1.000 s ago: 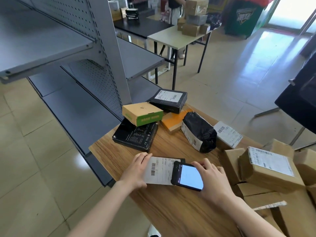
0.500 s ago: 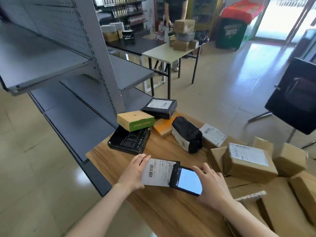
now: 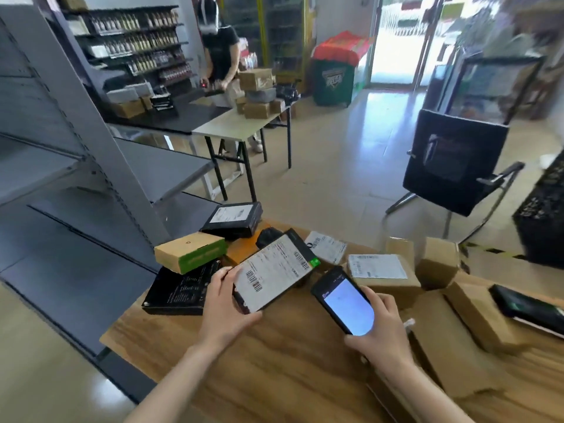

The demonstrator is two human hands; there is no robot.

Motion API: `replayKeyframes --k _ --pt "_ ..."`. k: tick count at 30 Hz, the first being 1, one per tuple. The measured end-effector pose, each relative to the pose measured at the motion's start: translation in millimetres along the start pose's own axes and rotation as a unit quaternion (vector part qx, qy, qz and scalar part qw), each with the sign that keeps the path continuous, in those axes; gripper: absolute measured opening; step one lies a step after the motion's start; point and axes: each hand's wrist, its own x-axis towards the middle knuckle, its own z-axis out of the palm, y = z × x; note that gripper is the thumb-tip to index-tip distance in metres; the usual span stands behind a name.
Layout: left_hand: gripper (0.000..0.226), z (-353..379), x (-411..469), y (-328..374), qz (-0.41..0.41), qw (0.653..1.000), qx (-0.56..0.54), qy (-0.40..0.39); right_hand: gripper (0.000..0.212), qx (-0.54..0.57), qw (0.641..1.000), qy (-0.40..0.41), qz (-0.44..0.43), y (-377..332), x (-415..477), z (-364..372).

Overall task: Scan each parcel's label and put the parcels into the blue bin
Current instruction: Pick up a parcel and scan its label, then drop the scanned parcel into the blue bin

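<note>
My left hand grips a flat black parcel by its near end and holds it tilted above the wooden table, its white barcode label facing up. My right hand holds a black handheld scanner with a lit screen, just right of the parcel and apart from it. More parcels lie on the table: a green-and-tan box on a black box, another black box with a label, and several cardboard boxes at the right. No blue bin is in view.
Grey metal shelving stands close at the left. A black office chair stands on the floor at the right, a dark crate beyond it. A person works at a folding table stacked with boxes at the back.
My left hand has lifted the flat parcel off the table and tilted it up. My right hand has drawn the scanner away to the right. The camera has tipped upward.
</note>
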Motion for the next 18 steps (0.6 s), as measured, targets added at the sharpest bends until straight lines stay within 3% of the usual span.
replayKeyframes --k 8,14,18 --pt "0.094 64 81 121 0.179 0.973 -0.121 -0.085 0.098 0.048 0.977 0.192 0.084 41 -34 -78" --pt "0.1 149 55 233 0.308 0.91 -0.176 -0.215 0.095 0.048 0.921 0.317 0.221 106 -119 -128" --pt "0.102 202 -4 304 0.383 0.854 -0.191 -0.296 0.096 0.037 0.865 0.375 0.333 142 -192 -150"
